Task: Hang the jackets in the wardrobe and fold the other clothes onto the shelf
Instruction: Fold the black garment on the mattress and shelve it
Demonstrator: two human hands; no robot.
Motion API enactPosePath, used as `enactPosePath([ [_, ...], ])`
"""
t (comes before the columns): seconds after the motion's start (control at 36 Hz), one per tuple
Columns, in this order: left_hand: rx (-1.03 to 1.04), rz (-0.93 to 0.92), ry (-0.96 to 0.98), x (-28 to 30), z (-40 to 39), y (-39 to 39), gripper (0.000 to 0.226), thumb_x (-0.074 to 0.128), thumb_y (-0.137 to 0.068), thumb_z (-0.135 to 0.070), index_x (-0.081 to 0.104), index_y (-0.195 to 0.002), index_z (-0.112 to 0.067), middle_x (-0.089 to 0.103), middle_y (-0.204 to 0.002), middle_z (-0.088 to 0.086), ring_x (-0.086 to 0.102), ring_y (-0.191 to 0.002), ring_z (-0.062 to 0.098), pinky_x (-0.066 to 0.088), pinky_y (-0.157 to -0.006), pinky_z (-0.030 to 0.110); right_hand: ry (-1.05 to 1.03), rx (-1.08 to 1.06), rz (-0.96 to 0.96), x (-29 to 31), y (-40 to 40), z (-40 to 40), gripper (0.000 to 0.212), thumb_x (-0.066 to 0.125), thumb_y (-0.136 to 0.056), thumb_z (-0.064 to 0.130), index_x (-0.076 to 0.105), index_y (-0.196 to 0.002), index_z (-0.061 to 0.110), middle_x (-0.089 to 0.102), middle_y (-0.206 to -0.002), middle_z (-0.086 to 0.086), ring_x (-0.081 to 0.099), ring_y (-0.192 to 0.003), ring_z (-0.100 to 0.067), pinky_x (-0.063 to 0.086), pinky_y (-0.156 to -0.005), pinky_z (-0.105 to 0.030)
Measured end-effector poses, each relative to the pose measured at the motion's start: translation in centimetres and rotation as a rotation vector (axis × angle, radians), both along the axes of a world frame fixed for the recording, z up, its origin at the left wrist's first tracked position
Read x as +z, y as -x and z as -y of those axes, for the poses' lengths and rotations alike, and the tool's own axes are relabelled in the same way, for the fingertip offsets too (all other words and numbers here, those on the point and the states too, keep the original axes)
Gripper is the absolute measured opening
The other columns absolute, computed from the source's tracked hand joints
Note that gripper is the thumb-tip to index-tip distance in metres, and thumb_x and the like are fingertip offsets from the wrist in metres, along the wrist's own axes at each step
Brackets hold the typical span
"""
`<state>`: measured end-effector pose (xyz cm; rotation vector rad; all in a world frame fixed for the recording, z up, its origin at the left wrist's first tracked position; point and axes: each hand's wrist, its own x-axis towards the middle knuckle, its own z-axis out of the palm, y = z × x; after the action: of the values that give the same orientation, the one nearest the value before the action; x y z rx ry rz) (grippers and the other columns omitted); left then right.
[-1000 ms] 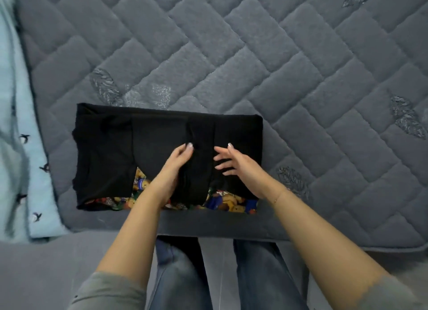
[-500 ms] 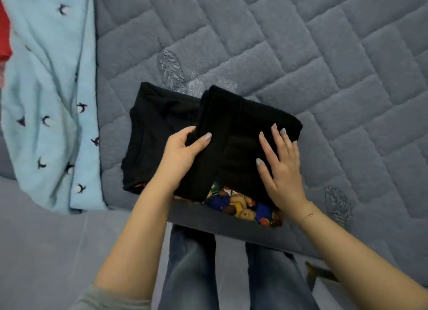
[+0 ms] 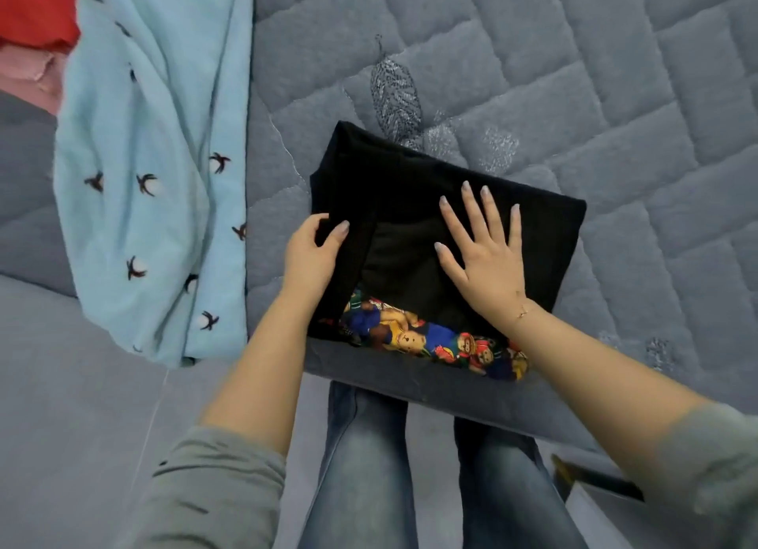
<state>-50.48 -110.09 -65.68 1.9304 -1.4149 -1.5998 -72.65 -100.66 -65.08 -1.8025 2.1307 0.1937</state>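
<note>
The folded black garment [image 3: 484, 220] lies at the bed's [image 3: 615, 97] near edge, long axis running left-near to right-far. The left hand [image 3: 313, 253] pinches its left edge; the right hand [image 3: 484, 253] presses flat, fingers spread, on top.

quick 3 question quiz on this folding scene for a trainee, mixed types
1. True or false: the right hand lies flat, fingers spread, on the black garment.
2. Which hand has a grip on the garment's edge? A) left hand B) right hand C) neither
3. Fill in: the light blue garment lies to the ____ of the black one on the grey quilt.

Key: 1 true; 2 A; 3 left
</note>
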Motion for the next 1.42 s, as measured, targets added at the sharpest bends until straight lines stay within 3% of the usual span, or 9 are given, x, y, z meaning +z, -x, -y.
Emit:
enactPosePath([
  [0.11, -0.055, 0.288, 0.05, 0.5, -0.7, -3.2, 0.038, 0.07, -0.087, -0.034, 0.058, -0.114, -0.01, 0.053, -0.116, 0.013, 0.054, -0.106, 0.026, 0.045, -0.096, 0.039, 0.093, -0.027, 0.091, 2.4, -2.2, -0.5, 0.053, 0.049, -0.099, 0.019, 0.035, -0.15, 0.012, 0.022, -0.159, -0.015, 0.016, -0.148, -0.031, 0.008, -0.12, -0.05],
  [0.19, 0.044, 0.154, -0.177, 1.6, -1.7, -5.3, 0.039, 0.066, -0.089, -0.039, 0.053, -0.116, -0.014, 0.053, -0.122, 0.012, 0.055, -0.104, 0.019, 0.046, -0.097, 0.032, 0.164, 0.047, 0.196, 4.4, -5.3, -2.2, 0.054, 0.054, -0.084, 0.002, 0.051, -0.138, 0.004, 0.038, -0.152, -0.015, 0.033, -0.142, -0.032, 0.017, -0.118, -0.045],
  [0.36, 0.236, -0.103, -0.43, 3.3, -3.9, -7.5, 0.032, 0.038, -0.104, -0.038, 0.06, -0.117, -0.019, 0.061, -0.123, -0.001, 0.056, -0.115, 0.009, 0.05, -0.096, 0.034, -0.057, 0.111, 0.247, 4.2, -12.6, -5.8, 0.092, 0.058, -0.084, 0.056, 0.019, -0.155, 0.013, 0.012, -0.162, -0.014, 0.008, -0.149, -0.034, 0.009, -0.12, -0.05],
  [0.5, 0.379, -0.3, -0.442, 3.7, -4.4, -9.0, 0.037, 0.037, -0.104, -0.038, 0.056, -0.126, -0.014, 0.064, -0.118, -0.002, 0.058, -0.116, 0.012, 0.051, -0.086, 0.027, -0.111, 0.029, 0.037, 1.2, -16.9, -4.4, 0.122, 0.077, -0.066, 0.061, 0.005, -0.153, 0.014, 0.008, -0.16, -0.022, -0.002, -0.144, -0.046, 0.004, -0.114, -0.06],
  [0.69, 0.443, -0.327, -0.362, 4.3, -5.3, -9.7, 0.029, 0.039, -0.105, -0.03, 0.059, -0.121, -0.018, 0.068, -0.116, -0.001, 0.067, -0.106, 0.01, 0.054, -0.084, 0.026, 0.16, -0.109, 0.081, 0.1, -16.8, -4.2, 0.075, 0.077, -0.077, 0.023, 0.044, -0.145, 0.021, 0.041, -0.151, -0.013, 0.034, -0.139, -0.042, 0.028, -0.112, -0.058],
  [0.86, 0.477, -0.297, -0.289, 6.3, -7.0, -10.0, 0.028, 0.036, -0.105, -0.028, 0.06, -0.117, -0.021, 0.069, -0.115, -0.005, 0.066, -0.106, 0.007, 0.051, -0.085, 0.026, 0.179, -0.34, 0.593, 3.6, -14.5, -3.9, 0.051, 0.056, -0.092, 0.001, 0.049, -0.141, 0.014, 0.045, -0.148, 0.0, 0.028, -0.145, -0.032, 0.021, -0.119, -0.051],
  [1.03, 0.558, -0.312, -0.264, 10.7, -8.5, -9.1, 0.025, 0.04, -0.105, -0.026, 0.065, -0.107, -0.024, 0.07, -0.112, -0.005, 0.065, -0.108, 0.011, 0.05, -0.087, 0.029, 0.073, -0.694, 1.19, 13.6, -9.2, -3.1, 0.028, 0.052, -0.099, 0.02, 0.062, -0.126, 0.019, 0.066, -0.122, 0.003, 0.057, -0.12, -0.01, 0.044, -0.107, -0.035],
  [1.17, 0.473, -0.405, -0.157, 14.9, -9.6, -7.8, 0.038, 0.062, -0.089, -0.025, 0.057, -0.127, -0.029, 0.063, -0.127, -0.013, 0.055, -0.122, 0.005, 0.042, -0.103, 0.031, -0.118, -0.907, 1.671, 20.9, -5.0, -2.7, 0.03, 0.059, -0.088, 0.037, 0.069, -0.114, 0.026, 0.07, -0.119, -0.001, 0.065, -0.112, -0.018, 0.052, -0.094, -0.033],
  [1.42, 0.248, -0.387, -0.078, 16.0, -9.0, -3.6, 0.075, 0.077, -0.066, -0.059, 0.047, -0.133, -0.043, 0.059, -0.129, -0.022, 0.056, -0.118, -0.002, 0.046, -0.095, 0.022, -0.356, -1.1, 1.746, 19.7, 4.0, 1.5, 0.034, 0.058, -0.08, 0.04, 0.081, -0.087, 0.016, 0.076, -0.1, -0.005, 0.073, -0.091, -0.018, 0.059, -0.066, -0.028],
])
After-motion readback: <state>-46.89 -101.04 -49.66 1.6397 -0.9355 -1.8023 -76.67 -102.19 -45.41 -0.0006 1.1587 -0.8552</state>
